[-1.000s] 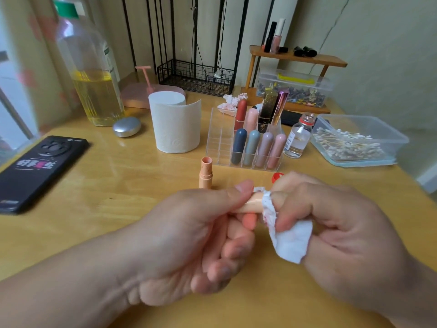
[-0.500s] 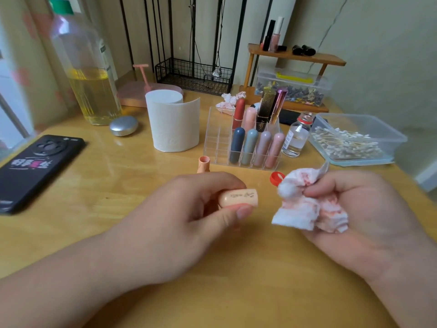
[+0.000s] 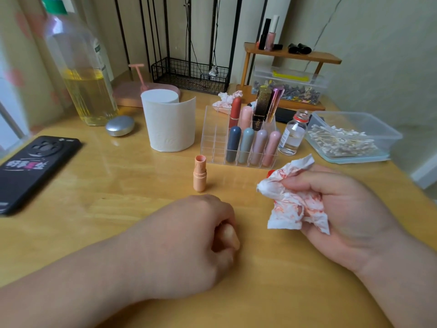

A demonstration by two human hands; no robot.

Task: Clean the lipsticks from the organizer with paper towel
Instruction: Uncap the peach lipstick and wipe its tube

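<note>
My left hand [image 3: 189,237] is closed near the table's front, with a peach lipstick cap [image 3: 230,233] barely showing between its fingers. My right hand [image 3: 343,214] grips a crumpled paper towel [image 3: 293,204] stained red. An uncapped peach lipstick [image 3: 200,173] stands upright on the table between my hands and the clear organizer [image 3: 212,143]. The organizer holds several capped lipsticks [image 3: 250,145] in its right compartments; its left compartments are bare.
A paper towel roll [image 3: 169,124] stands left of the organizer. A small glass bottle [image 3: 293,133] and a tub of cotton swabs [image 3: 350,138] sit to the right. A black phone [image 3: 35,169], an oil bottle [image 3: 82,67] and a silver case [image 3: 120,125] are at left.
My hands have separated: the towel has come off the lipstick cap, my right hand has lifted away with it, and my left hand has turned down and closed over the cap.
</note>
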